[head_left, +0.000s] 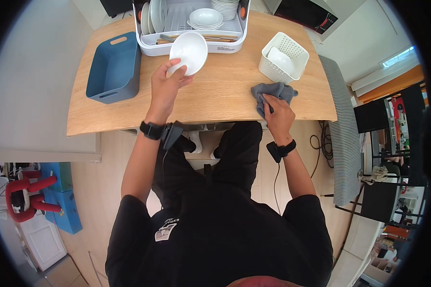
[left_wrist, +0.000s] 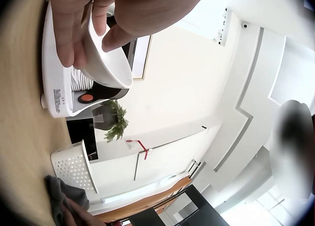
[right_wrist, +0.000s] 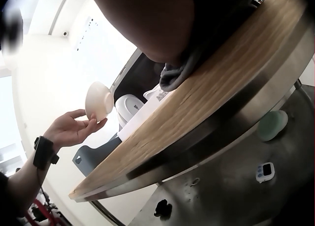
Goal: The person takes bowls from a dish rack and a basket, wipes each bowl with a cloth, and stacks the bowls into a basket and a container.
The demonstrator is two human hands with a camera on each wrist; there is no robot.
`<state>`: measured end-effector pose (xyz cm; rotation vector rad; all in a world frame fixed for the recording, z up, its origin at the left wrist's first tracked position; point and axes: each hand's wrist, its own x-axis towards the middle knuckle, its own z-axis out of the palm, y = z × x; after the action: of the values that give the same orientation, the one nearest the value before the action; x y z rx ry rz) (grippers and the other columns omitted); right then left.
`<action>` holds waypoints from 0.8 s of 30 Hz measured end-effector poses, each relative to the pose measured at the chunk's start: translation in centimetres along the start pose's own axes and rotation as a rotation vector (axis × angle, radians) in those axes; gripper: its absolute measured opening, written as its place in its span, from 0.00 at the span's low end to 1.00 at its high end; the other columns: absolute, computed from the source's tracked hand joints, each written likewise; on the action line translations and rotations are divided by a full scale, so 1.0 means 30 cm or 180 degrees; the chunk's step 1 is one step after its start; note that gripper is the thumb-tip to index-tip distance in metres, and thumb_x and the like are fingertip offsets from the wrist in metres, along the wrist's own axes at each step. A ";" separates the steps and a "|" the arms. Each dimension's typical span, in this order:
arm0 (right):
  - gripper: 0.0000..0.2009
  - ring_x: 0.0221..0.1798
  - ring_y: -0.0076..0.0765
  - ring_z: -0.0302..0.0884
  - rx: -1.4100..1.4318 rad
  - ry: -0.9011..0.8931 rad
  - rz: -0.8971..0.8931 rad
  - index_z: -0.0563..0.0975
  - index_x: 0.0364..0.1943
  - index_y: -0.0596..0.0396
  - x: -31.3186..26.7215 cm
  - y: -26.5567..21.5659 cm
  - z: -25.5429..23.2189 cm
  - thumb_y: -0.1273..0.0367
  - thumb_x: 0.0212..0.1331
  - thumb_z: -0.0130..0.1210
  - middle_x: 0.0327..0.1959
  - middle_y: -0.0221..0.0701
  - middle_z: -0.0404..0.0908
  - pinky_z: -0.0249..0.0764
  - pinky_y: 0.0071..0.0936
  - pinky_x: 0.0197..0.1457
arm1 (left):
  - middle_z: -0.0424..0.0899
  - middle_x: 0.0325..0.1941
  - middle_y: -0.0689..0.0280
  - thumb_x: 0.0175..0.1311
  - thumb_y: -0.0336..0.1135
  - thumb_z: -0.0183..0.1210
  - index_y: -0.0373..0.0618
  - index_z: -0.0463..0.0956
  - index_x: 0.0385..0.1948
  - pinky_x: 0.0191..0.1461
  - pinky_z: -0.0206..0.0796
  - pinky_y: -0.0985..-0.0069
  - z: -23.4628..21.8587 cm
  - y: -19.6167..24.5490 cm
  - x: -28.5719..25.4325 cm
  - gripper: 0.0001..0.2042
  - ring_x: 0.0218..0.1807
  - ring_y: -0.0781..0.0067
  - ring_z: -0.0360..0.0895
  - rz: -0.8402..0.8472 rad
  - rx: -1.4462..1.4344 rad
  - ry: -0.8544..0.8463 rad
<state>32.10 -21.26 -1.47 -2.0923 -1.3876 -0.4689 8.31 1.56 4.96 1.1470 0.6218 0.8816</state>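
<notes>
My left hand [head_left: 165, 88] grips a white bowl [head_left: 189, 50] by its near rim, thumb on the inner side and fingers beneath. The bowl is raised above the table and tilted, overlapping the front of the dish rack [head_left: 151, 50] in the head view. In the right wrist view the bowl [right_wrist: 97, 102] stands nearly on its side in the hand. My right hand [head_left: 279, 116] holds a bunched dark grey cloth [head_left: 276, 88] down on the table, near the front edge at the right. Part of the cloth is hidden under the fingers.
The rack carries upright plates [head_left: 158, 16], stacked bowls [head_left: 206, 19] and chopsticks along its front. A blue-grey bin [head_left: 135, 71] stands at the left. Behind the cloth, a white perforated basket [head_left: 273, 72] contains a white bowl [head_left: 280, 60]. A microwave [head_left: 304, 14] sits at the back right.
</notes>
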 end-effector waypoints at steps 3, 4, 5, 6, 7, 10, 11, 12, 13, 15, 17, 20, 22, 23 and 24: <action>0.11 0.40 0.38 0.84 -0.0103 0.0177 0.0138 0.87 0.43 0.45 0.005 -0.004 0.026 0.72 0.55 0.65 0.42 0.27 0.89 0.80 0.32 0.42 | 0.81 0.52 0.46 0.67 0.21 0.53 0.24 0.64 0.64 0.53 0.81 0.73 -0.004 0.045 0.100 0.24 0.50 0.59 0.86 0.0021 0.0039 -0.0328; 0.11 0.40 0.38 0.84 -0.0113 0.0214 0.0173 0.87 0.43 0.45 0.006 -0.008 0.031 0.72 0.55 0.65 0.42 0.27 0.89 0.80 0.32 0.42 | 0.81 0.52 0.46 0.67 0.21 0.53 0.24 0.64 0.64 0.53 0.81 0.73 0.000 0.054 0.131 0.24 0.50 0.59 0.86 0.0025 0.0081 -0.0333; 0.11 0.40 0.38 0.84 -0.0079 0.0232 0.0202 0.87 0.43 0.45 0.005 -0.011 0.034 0.72 0.55 0.65 0.42 0.27 0.89 0.80 0.32 0.42 | 0.82 0.52 0.46 0.66 0.20 0.51 0.23 0.62 0.66 0.53 0.81 0.73 0.009 0.062 0.161 0.25 0.49 0.59 0.86 0.0117 0.0270 -0.0371; 0.11 0.40 0.38 0.84 -0.0109 0.0272 0.0261 0.87 0.43 0.45 0.004 -0.012 0.037 0.72 0.55 0.65 0.42 0.27 0.89 0.80 0.32 0.42 | 0.82 0.51 0.46 0.65 0.20 0.49 0.22 0.59 0.68 0.52 0.81 0.74 0.014 0.073 0.194 0.27 0.48 0.59 0.87 0.0209 0.0464 -0.0414; 0.11 0.39 0.39 0.84 -0.0138 0.0312 0.0326 0.87 0.43 0.44 0.001 -0.016 0.040 0.72 0.55 0.65 0.41 0.27 0.89 0.80 0.32 0.42 | 0.82 0.51 0.46 0.65 0.20 0.49 0.22 0.59 0.68 0.52 0.81 0.74 0.014 0.083 0.231 0.27 0.48 0.59 0.87 0.0206 0.0519 -0.0433; 0.11 0.39 0.39 0.84 -0.0089 0.0384 0.0373 0.88 0.43 0.44 -0.003 -0.018 0.041 0.72 0.55 0.65 0.41 0.27 0.89 0.80 0.32 0.42 | 0.83 0.48 0.46 0.66 0.22 0.50 0.22 0.59 0.68 0.50 0.81 0.74 0.014 0.086 0.360 0.27 0.46 0.59 0.87 0.0282 0.1012 -0.0618; 0.11 0.39 0.39 0.84 -0.0069 0.0390 0.0446 0.88 0.43 0.44 -0.009 -0.017 0.042 0.72 0.55 0.65 0.41 0.27 0.89 0.80 0.32 0.42 | 0.83 0.48 0.46 0.66 0.23 0.51 0.22 0.59 0.68 0.48 0.81 0.74 0.016 0.087 0.418 0.27 0.46 0.59 0.87 0.0262 0.0978 -0.0539; 0.11 0.39 0.39 0.84 -0.0048 0.0390 0.0434 0.88 0.43 0.45 -0.009 -0.014 0.042 0.72 0.55 0.65 0.41 0.27 0.89 0.80 0.32 0.42 | 0.83 0.48 0.46 0.66 0.24 0.52 0.22 0.60 0.68 0.47 0.81 0.75 0.017 0.083 0.465 0.28 0.45 0.59 0.87 0.0254 0.0938 -0.0461; 0.12 0.39 0.39 0.84 -0.0032 0.0405 0.0410 0.88 0.43 0.45 -0.007 -0.012 0.042 0.72 0.55 0.65 0.41 0.27 0.89 0.80 0.33 0.42 | 0.83 0.48 0.46 0.66 0.24 0.52 0.22 0.60 0.68 0.47 0.81 0.75 0.034 0.102 0.487 0.28 0.45 0.59 0.87 0.0253 0.0980 -0.0509; 0.12 0.39 0.39 0.84 0.0001 0.0428 0.0493 0.88 0.43 0.45 -0.008 -0.013 0.044 0.72 0.55 0.65 0.41 0.27 0.89 0.80 0.33 0.42 | 0.81 0.53 0.46 0.69 0.26 0.50 0.24 0.59 0.69 0.54 0.80 0.72 0.076 0.146 0.536 0.27 0.51 0.54 0.86 0.0113 0.1582 -0.0445; 0.12 0.39 0.39 0.84 0.0025 0.0447 0.0568 0.88 0.43 0.45 -0.008 -0.011 0.044 0.72 0.55 0.65 0.41 0.27 0.89 0.80 0.33 0.43 | 0.81 0.54 0.47 0.70 0.29 0.51 0.26 0.61 0.69 0.53 0.80 0.72 0.082 0.130 0.612 0.27 0.50 0.56 0.86 0.0079 0.1701 -0.0497; 0.12 0.39 0.39 0.84 0.0040 0.0470 0.0601 0.88 0.43 0.45 -0.009 -0.013 0.043 0.72 0.55 0.65 0.41 0.28 0.89 0.80 0.33 0.43 | 0.86 0.45 0.49 0.66 0.28 0.55 0.27 0.67 0.66 0.44 0.81 0.78 0.107 0.118 0.666 0.26 0.39 0.65 0.88 0.0248 0.1816 -0.0414; 0.12 0.39 0.39 0.84 0.0059 0.0455 0.0623 0.87 0.43 0.46 -0.009 -0.011 0.047 0.72 0.55 0.64 0.42 0.28 0.89 0.80 0.34 0.43 | 0.89 0.38 0.53 0.66 0.31 0.58 0.30 0.72 0.63 0.42 0.80 0.79 0.124 0.106 0.693 0.24 0.35 0.69 0.88 0.0348 0.2296 -0.0233; 0.12 0.39 0.39 0.84 0.0058 0.0481 0.0651 0.87 0.43 0.46 -0.006 -0.010 0.046 0.72 0.55 0.64 0.42 0.28 0.89 0.80 0.34 0.43 | 0.89 0.38 0.53 0.66 0.31 0.58 0.30 0.72 0.63 0.42 0.80 0.79 0.131 0.100 0.708 0.24 0.35 0.69 0.88 0.0363 0.2313 -0.0264; 0.11 0.39 0.39 0.84 0.0101 0.0485 0.0638 0.87 0.43 0.47 -0.004 -0.011 0.043 0.72 0.55 0.64 0.42 0.28 0.89 0.80 0.34 0.43 | 0.89 0.35 0.55 0.64 0.32 0.59 0.32 0.74 0.62 0.41 0.80 0.79 0.132 0.095 0.720 0.24 0.33 0.70 0.88 0.0394 0.2554 -0.0236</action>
<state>31.72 -20.45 -2.45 -2.0963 -1.0800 -0.5079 22.15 18.33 9.22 1.9446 0.8847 0.6949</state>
